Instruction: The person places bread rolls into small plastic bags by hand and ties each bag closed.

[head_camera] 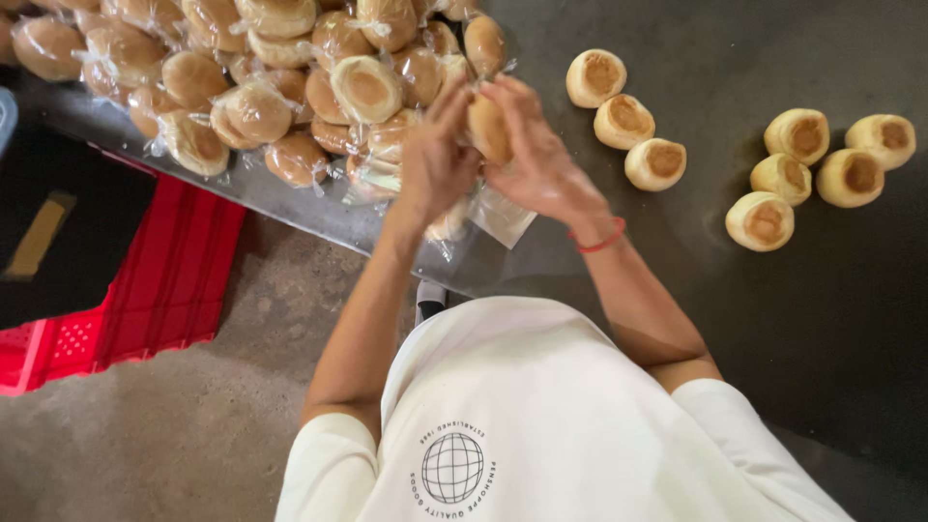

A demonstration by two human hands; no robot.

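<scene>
both hands (488,155) grip one bun (488,128) | clear bag (503,215) hanging beneath | bagged buns (251,87) piled left | bare buns (764,164) right

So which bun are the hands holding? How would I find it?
Look at the dark table, between the wrapped pile and the bare buns. The left hand and right hand meet there around one bun. It alone is lifted, over a clear bag.

I wear a cream short-sleeved shirt (541,406) with a round dark globe print (452,468) on the front, ringed by small lettering. A thin red band (601,242) circles my right wrist.
</scene>
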